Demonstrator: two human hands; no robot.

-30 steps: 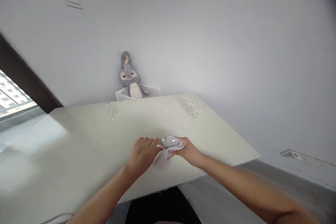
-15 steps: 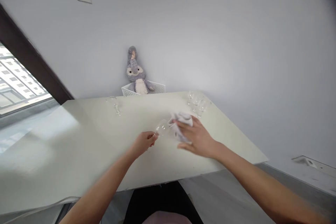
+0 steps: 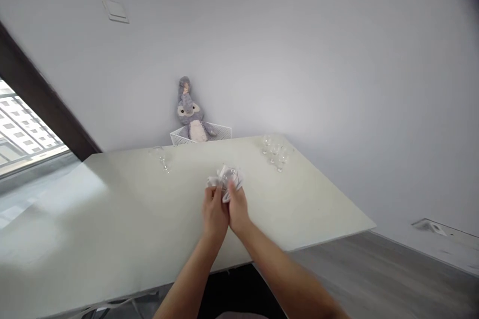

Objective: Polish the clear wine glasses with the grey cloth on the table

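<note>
Holds a clear glass bedded in a crumpled pale cloth, out over the middle of the table, between two hands drawn together until touching. Wraps the right hand around the near right side of the cloth, thumb laid up against the glass. Pinches with the left hand low on the left, fingers gathered narrow, seemingly around the glass's lower part; cannot tell how much cloth lies between.

Could slip out through loose folds, for want of a firm grip, and break on the table. Could also snap at the stem, if twisted by one hand against the other.

Farther out, shows a lone glass near the far left edge, well apart from the hands, and a cluster of glasses near the far right corner, too crowded and transparent to count surely. Might chip or topple if bumped by a wide swing of the right hand.

Beyond, shows a plush toy sitting in a white basket by the wall. Offers no readable brand, label or writing anywhere.
</note>
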